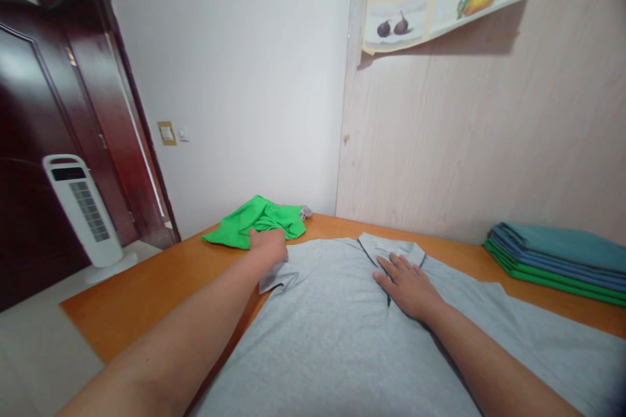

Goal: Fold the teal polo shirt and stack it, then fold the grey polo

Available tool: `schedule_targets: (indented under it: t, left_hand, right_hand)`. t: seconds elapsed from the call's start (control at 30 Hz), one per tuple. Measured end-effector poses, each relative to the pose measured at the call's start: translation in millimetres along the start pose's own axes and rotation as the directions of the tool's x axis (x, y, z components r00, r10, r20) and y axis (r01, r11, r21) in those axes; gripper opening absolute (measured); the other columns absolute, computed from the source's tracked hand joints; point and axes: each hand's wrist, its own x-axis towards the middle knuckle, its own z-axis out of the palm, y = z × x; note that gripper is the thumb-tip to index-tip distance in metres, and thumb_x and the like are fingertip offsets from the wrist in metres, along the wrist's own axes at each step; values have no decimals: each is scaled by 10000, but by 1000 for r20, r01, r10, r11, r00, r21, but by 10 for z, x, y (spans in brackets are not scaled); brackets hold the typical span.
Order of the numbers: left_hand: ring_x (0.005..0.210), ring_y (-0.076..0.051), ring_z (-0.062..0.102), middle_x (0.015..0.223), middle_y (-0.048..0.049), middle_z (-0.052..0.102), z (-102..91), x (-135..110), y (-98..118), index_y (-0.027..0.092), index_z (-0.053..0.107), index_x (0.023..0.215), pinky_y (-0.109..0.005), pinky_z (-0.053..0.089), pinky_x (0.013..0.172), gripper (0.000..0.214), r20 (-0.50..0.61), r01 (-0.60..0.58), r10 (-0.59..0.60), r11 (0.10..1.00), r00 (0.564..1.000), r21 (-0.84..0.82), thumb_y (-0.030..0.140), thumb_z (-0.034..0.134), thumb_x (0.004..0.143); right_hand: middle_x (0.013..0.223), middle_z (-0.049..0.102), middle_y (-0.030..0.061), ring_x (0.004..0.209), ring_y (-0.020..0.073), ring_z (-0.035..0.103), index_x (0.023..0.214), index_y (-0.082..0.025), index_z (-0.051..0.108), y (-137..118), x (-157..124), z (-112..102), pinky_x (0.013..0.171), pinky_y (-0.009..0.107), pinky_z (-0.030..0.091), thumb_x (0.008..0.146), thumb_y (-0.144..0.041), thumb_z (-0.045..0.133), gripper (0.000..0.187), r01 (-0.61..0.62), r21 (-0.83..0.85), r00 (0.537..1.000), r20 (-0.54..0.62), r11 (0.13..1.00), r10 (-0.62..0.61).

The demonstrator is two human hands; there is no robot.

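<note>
The left forearm (195, 319) is bare, smooth and rounded, broad toward the elbow and narrowing steadily to a slim wrist (258, 265), with a small dark speck (148, 359) on its skin. The right forearm (482, 352) is bare too, slimmer to the eye and tapering the same way. The right grip (408, 287) is bare, with slender fingers (386, 265) and rounded tips; the left grip (271, 244) is also bare, its fingers partly hidden.

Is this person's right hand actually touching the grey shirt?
Touching: the head view shows the right hand resting palm-down on the shirt, near its collar.
</note>
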Motion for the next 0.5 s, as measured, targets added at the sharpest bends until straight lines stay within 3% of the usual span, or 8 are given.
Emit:
schedule_targets:
  t: [0.13, 0.23, 0.33, 0.5]
  left_hand:
    - [1159, -372, 586, 1171, -203, 686, -14, 176, 271, 146, 662, 1095, -526, 326, 1012, 288, 18, -58, 58, 998, 998, -27, 218, 580, 829]
    - [1102, -320, 629, 1187, -183, 682, 26, 305, 549, 146, 641, 1154, -438, 406, 958, 318, 47, -132, 137, 987, 990, -89, 263, 513, 887]
    - [1060, -277, 649, 1182, -124, 696, 110, 385, 773, 206, 657, 1123, -357, 454, 908, 314, 81, -224, 237, 963, 968, -149, 336, 606, 841]
    - [1004, -282, 653, 1100, -90, 712, 230, 395, 890, 220, 671, 1019, -366, 478, 862, 301, 78, -299, 317, 937, 945, -179, 393, 686, 773]
  right_hand:
    - [1635, 241, 111, 1508, 321, 163, 1541, -273, 363, -9, -7, -16, 1185, 525, 168, 970, -650, 263, 692, 4, 0, 1000, 4, 1000, -4]
    - [1636, 238, 108, 1510, 318, 157, 1540, -272, 366, -8, -13, -25, 1187, 522, 164, 968, -655, 263, 695, 4, 3, 1000, 11, 1000, -4]
    - [1637, 235, 106, 1509, 320, 159, 1541, -268, 365, -13, -23, -38, 1187, 526, 161, 969, -655, 261, 698, 0, 5, 1000, 14, 1000, -1]
    - [1638, 235, 100, 1511, 310, 159, 1548, -282, 346, -42, -31, -61, 1193, 515, 149, 973, -647, 265, 686, -12, -1, 999, 31, 1000, 12]
